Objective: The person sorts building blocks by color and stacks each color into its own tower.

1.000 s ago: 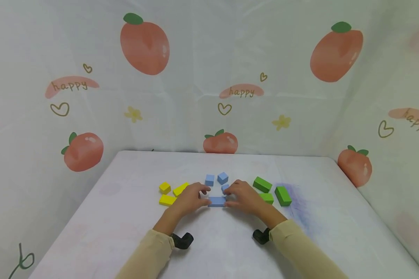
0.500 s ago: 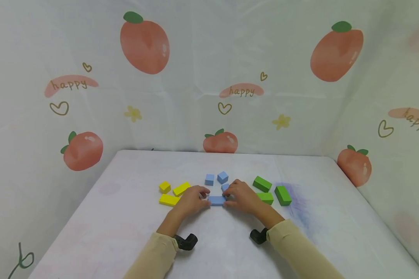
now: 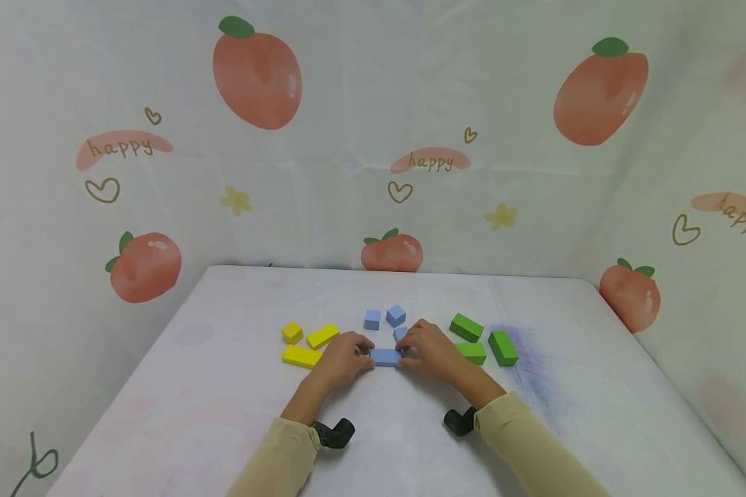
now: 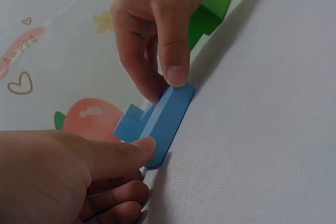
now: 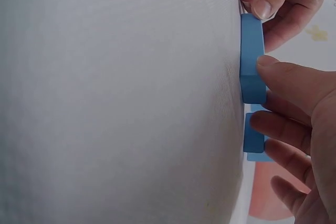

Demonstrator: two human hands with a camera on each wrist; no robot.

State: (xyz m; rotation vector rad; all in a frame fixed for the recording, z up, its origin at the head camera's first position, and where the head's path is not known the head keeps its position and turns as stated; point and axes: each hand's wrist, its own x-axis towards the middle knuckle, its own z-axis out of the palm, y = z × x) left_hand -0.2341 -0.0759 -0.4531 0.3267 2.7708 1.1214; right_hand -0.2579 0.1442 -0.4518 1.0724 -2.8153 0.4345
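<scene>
A long blue block lies on the table with a hand at each end. My left hand pinches its left end, the thumb pressed on the near side. At the other end my right hand grips it between thumb and fingers, as the left wrist view shows. Beyond it sit three blue cubes: one right by my right fingertips, another behind that, and a third further left. In the right wrist view, the long block rests flat on the cloth.
Left of my left hand lie a yellow cube and two yellow blocks, one partly covered by the hand. Three green blocks lie to the right, one partly behind my right hand. A printed curtain hangs behind the white table.
My left wrist has turned in slightly to the right, uncovering more of the near yellow block. Both hands stay at the ends of the long blue block, which has hardly moved.
</scene>
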